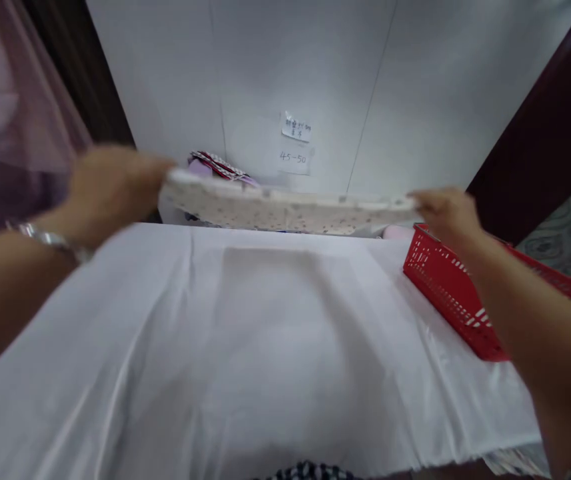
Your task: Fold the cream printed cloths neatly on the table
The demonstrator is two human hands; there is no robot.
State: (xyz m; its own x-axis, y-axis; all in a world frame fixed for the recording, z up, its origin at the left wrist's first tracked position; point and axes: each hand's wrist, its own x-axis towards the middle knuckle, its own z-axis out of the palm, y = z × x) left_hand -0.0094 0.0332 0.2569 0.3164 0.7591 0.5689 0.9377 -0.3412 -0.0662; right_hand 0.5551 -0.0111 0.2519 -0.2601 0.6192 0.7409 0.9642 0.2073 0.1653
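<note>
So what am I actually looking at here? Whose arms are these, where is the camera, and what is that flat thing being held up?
There is no machine here: these are a person's two bare arms, filmed by a camera worn on their head that looks forward and down, so the arms reach in from the bottom corners. The left hand, with a metal bracelet on its wrist, and the right hand each grip one end of a folded speckled cloth, holding it level above the table; the picture is blurred, so finer detail is lost. A white sheet covers the table. A red plastic basket sits at its right edge. Behind, more fabrics lie against a white wall that bears two paper notes.
</note>
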